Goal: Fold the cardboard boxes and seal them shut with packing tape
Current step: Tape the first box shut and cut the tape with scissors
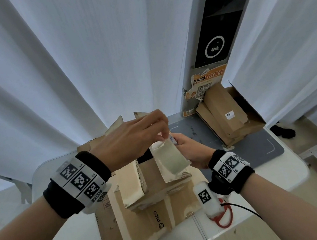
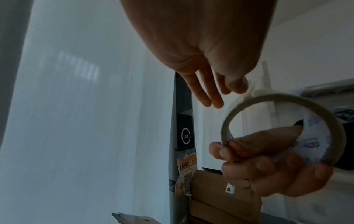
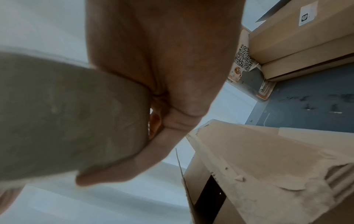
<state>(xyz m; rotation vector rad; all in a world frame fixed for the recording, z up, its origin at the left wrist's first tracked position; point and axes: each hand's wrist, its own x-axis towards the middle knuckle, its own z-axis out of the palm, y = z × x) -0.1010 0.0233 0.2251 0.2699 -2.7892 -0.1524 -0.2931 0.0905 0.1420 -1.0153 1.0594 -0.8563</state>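
Centrally, right hand (image 1: 191, 152) grips tape roll (image 1: 172, 160); left hand (image 1: 135, 137) pinches its end above open box (image 1: 145, 200); scissors (image 1: 222, 216) lower right.

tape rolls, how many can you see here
1. The tape roll is held up over the open box, gripped by the right hand, while the left hand pinches its loose end. Others may be hidden inside the boxes.

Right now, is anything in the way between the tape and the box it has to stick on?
Nothing visible blocks it. The right hand holds the tape roll just above the cardboard box, while the left hand pinches the tape's loose end. The box's flaps still stand up, not folded shut.
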